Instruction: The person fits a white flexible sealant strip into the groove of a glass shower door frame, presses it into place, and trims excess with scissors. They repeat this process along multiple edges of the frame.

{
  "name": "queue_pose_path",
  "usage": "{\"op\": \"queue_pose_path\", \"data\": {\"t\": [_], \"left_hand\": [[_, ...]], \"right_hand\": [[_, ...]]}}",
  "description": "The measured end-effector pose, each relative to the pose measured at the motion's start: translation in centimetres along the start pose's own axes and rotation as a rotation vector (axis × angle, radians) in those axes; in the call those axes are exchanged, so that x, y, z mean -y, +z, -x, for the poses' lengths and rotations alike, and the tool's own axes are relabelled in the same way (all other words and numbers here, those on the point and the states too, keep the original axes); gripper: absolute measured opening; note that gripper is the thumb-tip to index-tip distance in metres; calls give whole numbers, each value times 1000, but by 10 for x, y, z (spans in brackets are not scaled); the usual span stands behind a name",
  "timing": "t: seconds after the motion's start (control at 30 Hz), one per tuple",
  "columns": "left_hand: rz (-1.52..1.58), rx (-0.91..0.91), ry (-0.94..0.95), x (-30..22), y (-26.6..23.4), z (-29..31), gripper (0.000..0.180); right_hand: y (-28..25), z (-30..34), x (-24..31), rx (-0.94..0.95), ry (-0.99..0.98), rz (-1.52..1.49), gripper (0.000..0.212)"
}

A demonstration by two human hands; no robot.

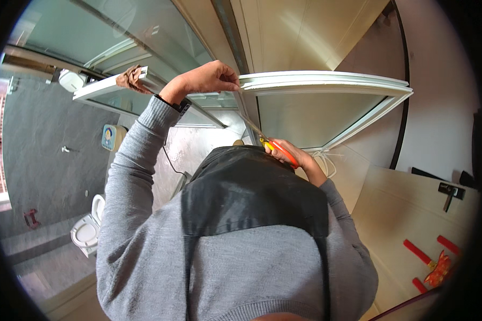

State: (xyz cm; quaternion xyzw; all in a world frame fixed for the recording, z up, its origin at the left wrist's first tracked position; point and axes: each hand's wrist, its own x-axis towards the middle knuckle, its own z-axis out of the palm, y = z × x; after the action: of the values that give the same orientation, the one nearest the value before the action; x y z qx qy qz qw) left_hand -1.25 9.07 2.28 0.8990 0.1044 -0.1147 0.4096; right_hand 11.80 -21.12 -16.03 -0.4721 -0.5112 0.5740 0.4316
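My left hand (211,78) reaches up to the near-left end of a white-framed glass panel (326,80). Its fingers are pinched together at the frame's corner; whatever they hold there is too small to make out. Lower down, in front of my black apron (251,187), my right hand (292,152) is closed around a pair of scissors (284,151) with red-orange and yellow handles. The blades point up and left, toward the panel's edge below my left hand. Whether the blades are apart cannot be told.
Left of my left hand, a brown crumpled cloth or paper (131,79) sits on another white frame (99,86). A white toilet (85,231) stands by the grey wall (53,139). White cord (331,163) hangs beside my right wrist. A door with a black handle (450,191) is at right.
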Motion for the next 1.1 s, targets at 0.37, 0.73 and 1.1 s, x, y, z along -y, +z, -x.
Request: {"op": "queue_pose_path", "data": {"t": [0.37,0.73,1.1], "left_hand": [[-539,159,-81,-36,-4,-34,22],[-410,298,-241,-35,-13,-42,25],[-281,414,-273,-31,-20,-48,21]], "right_hand": [[14,-45,-42,79,-281,-435,70],[17,-87,-54,18,-386,-429,69],[17,-108,-74,6,-379,-533,53]]}}
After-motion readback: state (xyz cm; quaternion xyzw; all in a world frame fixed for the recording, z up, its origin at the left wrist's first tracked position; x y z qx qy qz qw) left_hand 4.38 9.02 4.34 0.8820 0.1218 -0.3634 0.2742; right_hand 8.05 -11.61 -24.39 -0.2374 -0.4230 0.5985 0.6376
